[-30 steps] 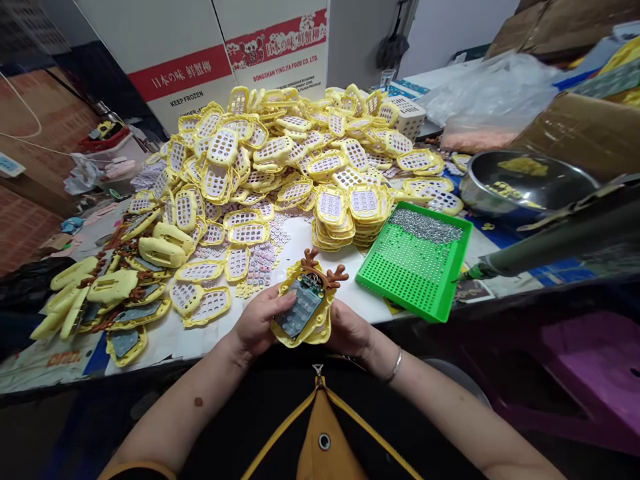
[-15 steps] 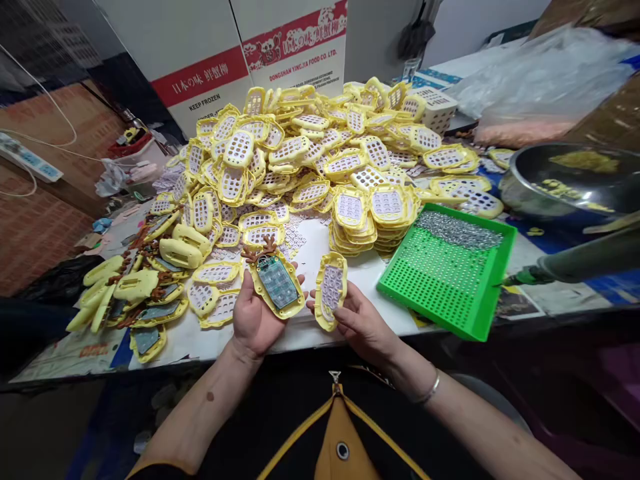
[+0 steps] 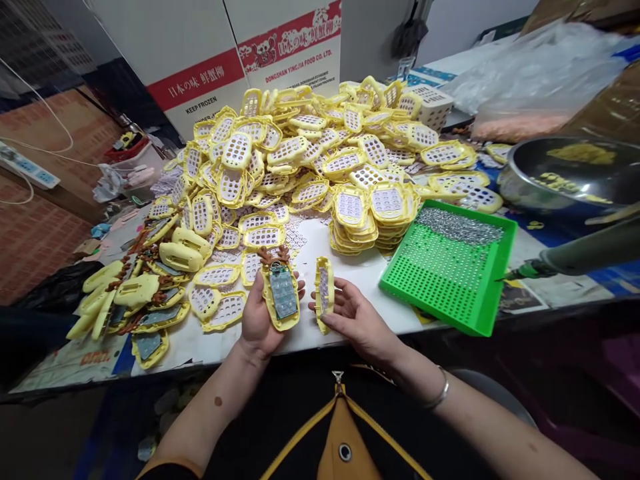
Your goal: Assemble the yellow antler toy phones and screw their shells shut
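My left hand (image 3: 260, 323) holds a yellow casing (image 3: 283, 297) with brown antlers at its top and a green and grey circuit board inside, facing up. To its right, my right hand (image 3: 361, 319) grips a yellow perforated cover (image 3: 325, 295) by its side, tilted nearly on edge. The two parts are apart over the table's front. Behind them rises a large heap of yellow covers (image 3: 305, 150), with neat stacks (image 3: 351, 208) at its front. Left of my left hand lie several antlered casings (image 3: 157, 313).
A green perforated tray (image 3: 430, 267) with small metal screws stands at the right. Behind it are a metal bowl (image 3: 520, 180) and a dark green tool (image 3: 580, 257). White cartons (image 3: 200, 40) stand behind the heap.
The antlered casing has turned more upright and moved slightly right. The cover in my right hand has rotated toward its edge. Both hands keep their hold.
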A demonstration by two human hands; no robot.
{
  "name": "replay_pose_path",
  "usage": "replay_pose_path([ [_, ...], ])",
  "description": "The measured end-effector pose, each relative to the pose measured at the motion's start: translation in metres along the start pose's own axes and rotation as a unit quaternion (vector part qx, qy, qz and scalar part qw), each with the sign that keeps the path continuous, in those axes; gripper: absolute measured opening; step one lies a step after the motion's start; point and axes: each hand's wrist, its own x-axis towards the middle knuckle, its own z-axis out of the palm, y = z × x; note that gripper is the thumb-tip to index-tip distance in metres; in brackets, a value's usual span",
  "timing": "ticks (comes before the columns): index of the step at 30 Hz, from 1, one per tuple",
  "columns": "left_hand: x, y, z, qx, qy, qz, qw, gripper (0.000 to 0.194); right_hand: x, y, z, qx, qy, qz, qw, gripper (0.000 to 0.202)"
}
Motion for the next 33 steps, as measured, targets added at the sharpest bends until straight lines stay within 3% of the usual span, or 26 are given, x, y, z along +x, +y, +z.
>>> replay_pose_path([
  [3, 0.001, -0.006, -0.002, 0.05, 0.0, 0.044, 0.998, 0.042, 0.002, 0.002, 0.005, -0.029, 0.001, 0.009, 1.0, 0.074],
  [6, 0.0, -0.014, 0.0, 0.095, -0.039, 0.094, 0.99, 0.056, 0.004, 0.004, 0.011, -0.035, -0.011, 0.009, 0.999, 0.073],
  [17, 0.002, -0.025, 0.0, 0.265, -0.155, 0.184, 0.934, 0.057, 0.006, 0.013, 0.015, -0.03, 0.003, -0.015, 0.999, 0.073],
  [24, 0.001, -0.028, 0.001, 0.378, -0.14, 0.191, 0.895, 0.064, 0.006, 0.024, 0.008, -0.003, 0.004, -0.008, 1.0, 0.071],
  [26, 0.0, -0.029, 0.002, 0.367, -0.131, 0.179, 0.904, 0.06, 0.006, 0.025, 0.006, -0.002, -0.002, -0.015, 1.0, 0.068],
  [30, -0.001, -0.029, 0.004, 0.242, -0.118, 0.108, 0.957, 0.053, 0.005, 0.022, 0.001, -0.034, -0.008, -0.02, 0.999, 0.07],
  [33, -0.003, -0.03, 0.009, 0.173, -0.081, 0.07, 0.979, 0.051, 0.005, 0.02, 0.0, -0.044, -0.018, -0.013, 0.999, 0.07],
])
